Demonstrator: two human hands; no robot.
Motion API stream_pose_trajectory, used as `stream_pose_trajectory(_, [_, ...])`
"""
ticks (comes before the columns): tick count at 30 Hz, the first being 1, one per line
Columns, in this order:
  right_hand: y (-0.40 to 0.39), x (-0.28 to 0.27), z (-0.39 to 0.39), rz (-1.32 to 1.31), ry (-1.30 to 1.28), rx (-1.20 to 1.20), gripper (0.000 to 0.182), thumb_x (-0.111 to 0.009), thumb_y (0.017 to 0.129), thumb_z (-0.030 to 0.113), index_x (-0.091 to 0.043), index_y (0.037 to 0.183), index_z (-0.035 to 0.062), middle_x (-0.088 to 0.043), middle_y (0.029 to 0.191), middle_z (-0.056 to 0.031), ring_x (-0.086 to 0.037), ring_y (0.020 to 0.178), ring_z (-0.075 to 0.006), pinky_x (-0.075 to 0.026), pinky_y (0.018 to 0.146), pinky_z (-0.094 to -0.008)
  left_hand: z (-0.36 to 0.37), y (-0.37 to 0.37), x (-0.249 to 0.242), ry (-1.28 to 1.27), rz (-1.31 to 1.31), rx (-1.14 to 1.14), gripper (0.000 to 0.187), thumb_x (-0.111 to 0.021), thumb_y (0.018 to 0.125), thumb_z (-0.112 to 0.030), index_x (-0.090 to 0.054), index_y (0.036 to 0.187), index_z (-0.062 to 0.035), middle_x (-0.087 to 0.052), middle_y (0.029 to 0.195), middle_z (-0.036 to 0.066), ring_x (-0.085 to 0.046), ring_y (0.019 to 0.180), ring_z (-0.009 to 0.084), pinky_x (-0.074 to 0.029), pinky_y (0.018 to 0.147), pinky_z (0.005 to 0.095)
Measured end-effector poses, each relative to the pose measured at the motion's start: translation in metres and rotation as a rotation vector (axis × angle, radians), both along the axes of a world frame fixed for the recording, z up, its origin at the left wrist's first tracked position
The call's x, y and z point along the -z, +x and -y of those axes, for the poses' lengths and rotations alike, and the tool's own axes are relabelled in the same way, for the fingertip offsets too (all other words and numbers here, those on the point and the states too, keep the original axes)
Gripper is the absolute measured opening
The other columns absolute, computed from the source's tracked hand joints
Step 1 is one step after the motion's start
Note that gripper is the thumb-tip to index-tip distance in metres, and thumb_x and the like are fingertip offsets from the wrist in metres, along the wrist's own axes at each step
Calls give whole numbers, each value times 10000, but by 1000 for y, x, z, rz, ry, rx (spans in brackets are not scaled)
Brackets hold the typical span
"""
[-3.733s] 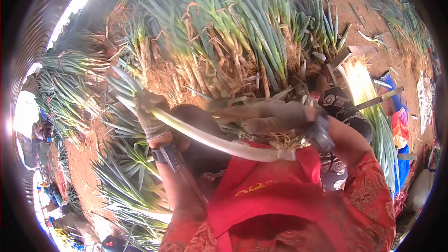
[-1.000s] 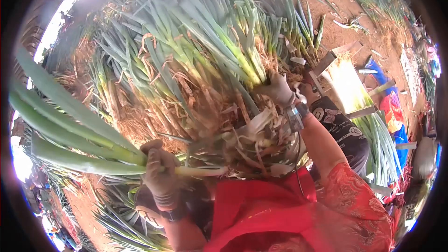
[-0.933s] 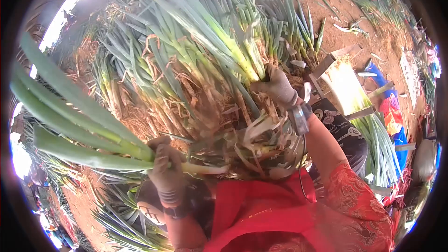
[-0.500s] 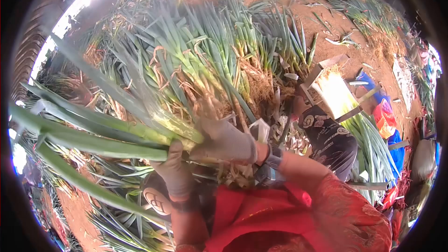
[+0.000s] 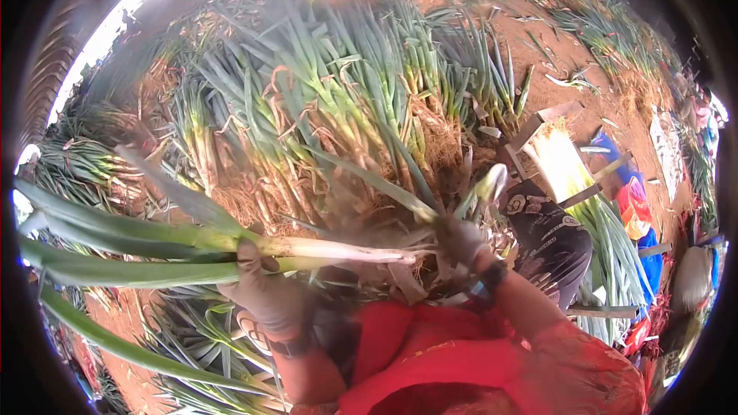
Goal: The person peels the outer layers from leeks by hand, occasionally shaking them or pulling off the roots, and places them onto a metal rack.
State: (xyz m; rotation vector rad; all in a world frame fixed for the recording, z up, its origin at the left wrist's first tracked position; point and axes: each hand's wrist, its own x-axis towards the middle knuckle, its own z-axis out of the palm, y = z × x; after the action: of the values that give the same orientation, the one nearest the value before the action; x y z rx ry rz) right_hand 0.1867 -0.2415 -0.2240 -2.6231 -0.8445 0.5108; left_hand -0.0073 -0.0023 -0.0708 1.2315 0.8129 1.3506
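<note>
My left hand, in a pale glove, is wrapped round a large green onion where its green leaves meet the white stalk. The onion lies sideways, with its long leaves reaching left and its root end pointing right. Just beyond that end, my gloved right hand is closed on a stripped leaf, which sticks up to the left from the fingers. That hand is slightly blurred. Between the hands and below them, dry peelings show in part.
Rows of unpeeled green onions lie beyond my hands, roots toward me. At right, a bundle of clean onions rests in a frame beside my patterned trouser leg. Blue and red bags lie past it on bare soil.
My right hand has moved right, away from the left hand, with a leaf pulled off. The onion's white stalk is now exposed, and the onion has swung to nearly level.
</note>
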Motion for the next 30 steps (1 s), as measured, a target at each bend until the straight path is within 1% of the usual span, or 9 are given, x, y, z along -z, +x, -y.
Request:
stream_pose_trajectory(4, [17,-38,18,163,-218,165,537,-682,858,438,-571,1170,15,-671,1083,-215,-673,931,-412,-537,829,-476,-12,-5,6,40,26,-38,219,-556,947,-167,-660,1033,7,-517,770,-16,-412,649,75,-377,592,240])
stream_pose_trajectory(6, [7,-90,-6,243,226,-147,631,-687,864,468,-543,1276,13,-667,1110,-219,-674,995,-361,-533,845,-451,4,5,-7,64,-88,-9,208,-545,939,-127,-665,1063,-10,-518,798,-10,-423,644,84,-405,584,273])
stream_pose_trajectory(8, [-8,-106,-30,-224,666,-495,599,-652,913,444,-540,1305,4,-656,1072,-155,-642,974,-260,-515,800,-365,5,5,6,191,-171,117,259,-585,976,-242,-621,1052,4,-565,969,49,-527,749,113,-444,583,253])
stream_pose_trajectory(10, [-23,-120,-38,-1167,629,-482,508,-617,954,411,-583,1254,3,-632,886,-26,-596,782,-127,-478,643,-258,6,8,9,171,-124,217,275,-601,989,-264,-605,1069,-1,-568,1033,59,-566,807,129,-474,616,260])
stream_pose_trajectory(13, [-51,-100,-52,-1366,633,-459,471,-556,1012,350,-568,1298,-23,-629,898,-36,-581,726,-117,-471,654,-240,0,11,13,80,-103,286,249,-627,971,-230,-597,1105,-22,-560,1002,38,-565,798,124,-485,641,271])
stream_pose_trajectory(17, [-69,-114,-41,-1255,661,-194,398,-560,1004,349,-607,1224,21,-581,772,4,-518,626,-57,-408,529,-220,1,26,24,-213,31,333,76,-640,844,-91,-658,880,-26,-602,771,50,-582,693,180,-466,628,306])
stream_pose_trajectory(19, [-75,-103,-39,-1132,654,-139,367,-582,988,341,-614,1199,42,-605,749,-24,-564,600,-111,-438,528,-267,-1,34,35,-261,-32,307,55,-633,741,-13,-685,746,-29,-644,735,103,-634,737,272,-487,717,360])
stream_pose_trajectory(26, [-88,-87,-52,13,645,-94,281,-671,905,277,-617,1058,47,-650,733,-157,-655,636,-327,-503,602,-411,4,59,62,-141,21,369,122,-706,835,-42,-591,877,-35,-583,725,15,-531,552,98,-410,482,237])
stream_pose_trajectory(30, [-42,-70,-70,-168,729,1,319,-616,963,329,-621,1085,35,-643,710,-103,-642,602,-230,-496,555,-374,37,57,42,-293,-82,564,277,-734,802,-1,-555,1010,-39,-601,751,25,-546,545,97,-439,468,237])
